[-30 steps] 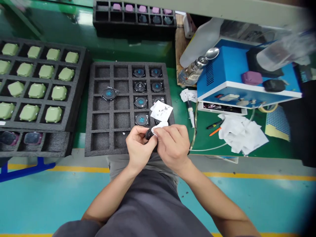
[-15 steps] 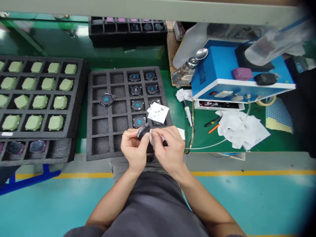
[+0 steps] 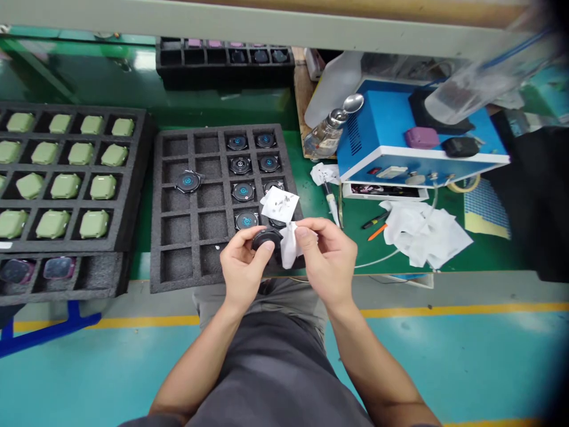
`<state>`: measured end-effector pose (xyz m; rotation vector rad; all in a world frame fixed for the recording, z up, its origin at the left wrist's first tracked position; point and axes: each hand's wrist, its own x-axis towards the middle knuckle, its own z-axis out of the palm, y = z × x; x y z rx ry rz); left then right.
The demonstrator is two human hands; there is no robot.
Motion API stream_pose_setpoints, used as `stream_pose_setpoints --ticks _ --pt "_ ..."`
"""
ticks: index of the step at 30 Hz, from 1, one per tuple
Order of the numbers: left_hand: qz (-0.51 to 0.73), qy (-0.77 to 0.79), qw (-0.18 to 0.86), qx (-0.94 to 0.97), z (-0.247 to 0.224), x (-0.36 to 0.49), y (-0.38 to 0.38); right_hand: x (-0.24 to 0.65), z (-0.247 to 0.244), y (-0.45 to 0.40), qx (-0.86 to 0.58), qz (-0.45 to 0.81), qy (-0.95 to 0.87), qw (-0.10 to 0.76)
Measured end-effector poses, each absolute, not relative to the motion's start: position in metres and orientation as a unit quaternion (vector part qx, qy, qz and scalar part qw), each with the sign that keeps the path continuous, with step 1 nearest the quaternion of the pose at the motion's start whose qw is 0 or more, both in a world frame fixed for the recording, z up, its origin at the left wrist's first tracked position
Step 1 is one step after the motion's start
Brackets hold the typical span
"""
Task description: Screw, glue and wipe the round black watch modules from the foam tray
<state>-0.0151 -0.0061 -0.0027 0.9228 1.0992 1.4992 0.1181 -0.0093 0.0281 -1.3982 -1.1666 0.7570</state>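
Observation:
Between the thumb and fingers of my left hand (image 3: 242,267) is a round black watch body (image 3: 267,238), held over the near right part of a black foam tray (image 3: 173,283). My right hand (image 3: 329,258) pinches a crumpled white wipe (image 3: 290,248) just right of the watch. Several round watches sit in the tray's two right columns, and one more watch (image 3: 188,182) lies across a divider on the left. A white sheet with dark specks (image 3: 281,203) rests on the tray's right edge, beyond my hands.
Left, a foam tray (image 3: 144,154) holds several green square cases. A blue machine (image 3: 368,130) stands at the right, with a glass bottle (image 3: 326,135) beside it. White wipes (image 3: 422,231), an orange pen (image 3: 377,232) and a syringe (image 3: 331,201) lie nearer. A shelf edge crosses the top.
My hands have moved apart. The right hand has shifted right with the wipe, which now shows clear of the watch. The watch has turned flatter in my left hand. The view has shifted slightly.

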Motion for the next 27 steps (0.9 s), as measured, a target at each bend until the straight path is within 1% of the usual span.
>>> stream_pose_setpoints --ticks 5,8,11,13,15,17,21,23,25,27 --pt "0.618 0.461 0.498 0.398 0.000 -0.013 -0.006 0.113 0.038 -0.005 -0.529 0.133 -0.696 0.467" --pt "0.619 0.470 0.492 0.392 0.000 -0.011 -0.006 0.107 0.036 -0.005 -0.532 0.052 -0.731 0.424" --pt "0.639 0.472 0.486 0.363 -0.002 -0.009 -0.007 0.101 0.025 -0.009 -0.560 0.002 -0.715 0.418" --pt "0.661 0.458 0.483 0.346 -0.003 -0.009 -0.008 0.096 0.016 -0.014 -0.577 0.020 -0.701 0.419" --pt "0.680 0.438 0.478 0.343 -0.005 -0.009 -0.008 0.095 0.009 -0.019 -0.582 0.072 -0.692 0.421" --pt "0.692 0.417 0.473 0.352 -0.006 -0.010 -0.008 0.100 0.007 -0.022 -0.587 0.124 -0.667 0.441" --pt "0.697 0.393 0.476 0.365 -0.007 -0.011 -0.008 0.132 0.018 -0.023 -0.634 0.223 -0.512 0.535" --pt "0.685 0.405 0.480 0.369 -0.008 -0.012 -0.008 0.154 0.025 -0.019 -0.628 0.280 -0.427 0.587" --pt "0.676 0.423 0.475 0.372 -0.008 -0.013 -0.007 0.172 0.029 -0.013 -0.614 0.288 -0.383 0.627" --pt "0.674 0.440 0.463 0.372 -0.009 -0.015 -0.005 0.186 0.029 -0.004 -0.613 0.246 -0.383 0.645"
